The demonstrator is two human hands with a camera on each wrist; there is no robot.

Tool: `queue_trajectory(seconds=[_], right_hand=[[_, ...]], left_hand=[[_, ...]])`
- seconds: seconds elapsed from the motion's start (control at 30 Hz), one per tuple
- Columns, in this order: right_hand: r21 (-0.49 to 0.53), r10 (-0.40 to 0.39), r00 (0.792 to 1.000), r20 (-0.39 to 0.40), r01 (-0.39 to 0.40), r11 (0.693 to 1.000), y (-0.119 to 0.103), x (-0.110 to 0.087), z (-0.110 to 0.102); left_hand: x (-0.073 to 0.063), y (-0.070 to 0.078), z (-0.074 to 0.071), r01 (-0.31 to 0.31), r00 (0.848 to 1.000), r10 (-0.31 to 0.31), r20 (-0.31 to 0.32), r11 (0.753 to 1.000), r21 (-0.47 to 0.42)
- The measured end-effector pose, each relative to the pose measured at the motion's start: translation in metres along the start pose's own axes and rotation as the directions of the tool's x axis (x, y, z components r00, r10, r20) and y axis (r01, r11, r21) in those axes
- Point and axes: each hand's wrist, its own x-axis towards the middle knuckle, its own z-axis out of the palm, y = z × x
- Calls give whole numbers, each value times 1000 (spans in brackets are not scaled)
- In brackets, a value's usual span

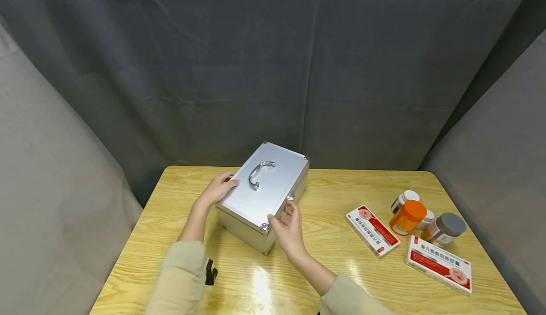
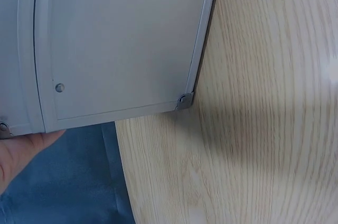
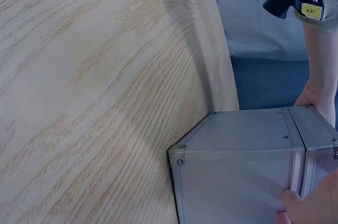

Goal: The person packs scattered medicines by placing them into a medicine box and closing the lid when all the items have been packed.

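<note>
A silver metal case [image 1: 277, 173] with a curved carry handle [image 1: 254, 175] on its lid stands angled at the middle of the table. Its lid is down, and a thin seam runs between lid and body. My left hand [image 1: 218, 189] grips the left edge of the lid, thumb on top; its other fingers are partly hidden. On the opposite side, my right hand [image 1: 290, 232] has its thumb at the near corner of the lid and its curled fingers against the side, just below the latch [image 1: 291, 197]. The right wrist view shows those fingers [image 3: 288, 198] touching the case near the seam.
Right of the case on the wooden table [image 1: 328, 277] lie two red-and-white medicine boxes [image 1: 372, 230] [image 1: 439, 264]. Behind them stand an orange-capped bottle [image 1: 407, 217], a grey-capped bottle [image 1: 444, 229] and two white-capped bottles [image 1: 405, 200]. A dark curtain [image 1: 239, 68] hangs behind the table.
</note>
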Motion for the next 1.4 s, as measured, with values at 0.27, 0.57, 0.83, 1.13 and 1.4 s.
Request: queue_trajectory(seconds=[0.27,0.57,0.83,1.13,1.4], right_hand=[[-1,4,1000,-21,-4,1000,1,-2,-3],[14,7,998,-60,-6,1000,-1,-7,-3],[31,5,996,-91,-2,1000,-3,-10,-1],[44,28,989,-142,-22,999,-2,-12,3],[47,28,986,-165,-20,999,-3,-14,5]], left_hand=[[5,2,4,-13,1000,13,13,1000,-6],[11,6,8,-12,1000,12,27,1000,-9],[18,7,10,-35,999,35,5,999,-29],[29,7,14,-47,999,48,20,997,-59],[34,9,15,-23,999,24,25,998,-54]])
